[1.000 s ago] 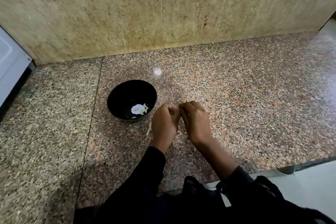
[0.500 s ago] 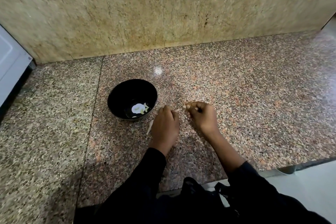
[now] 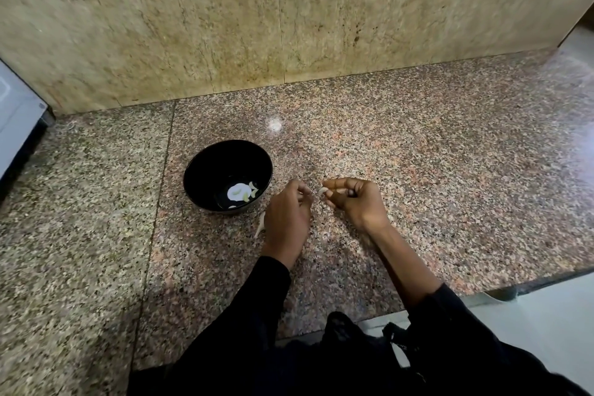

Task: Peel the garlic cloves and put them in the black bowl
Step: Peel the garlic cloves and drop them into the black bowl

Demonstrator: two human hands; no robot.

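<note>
- Garlic clove (image 3: 322, 191) is sitting pinched at the fingertips of the right hand (image 3: 356, 202), which is hovering just over the granite surface (image 3: 450, 186).
- Hands are now drawing apart — a second ago they were touching, working the clove together; half a second ago the gap was only starting to open.
- Left hand (image 3: 287, 219) is curling loosely beside the black bowl (image 3: 205, 164); whether its grip is holding a scrap of skin I cannot tell.
- Pale sliver (image 3: 259, 224), likely shed skin or another clove, is lying on the surface between the bowl and the left hand.
- Black bowl is already holding a few peeled cloves (image 3: 249, 193) at its bottom.
- Separation is probably signalling that the skin has come off — the clove is looking ready for the short carry leftward into the bowl.
</note>
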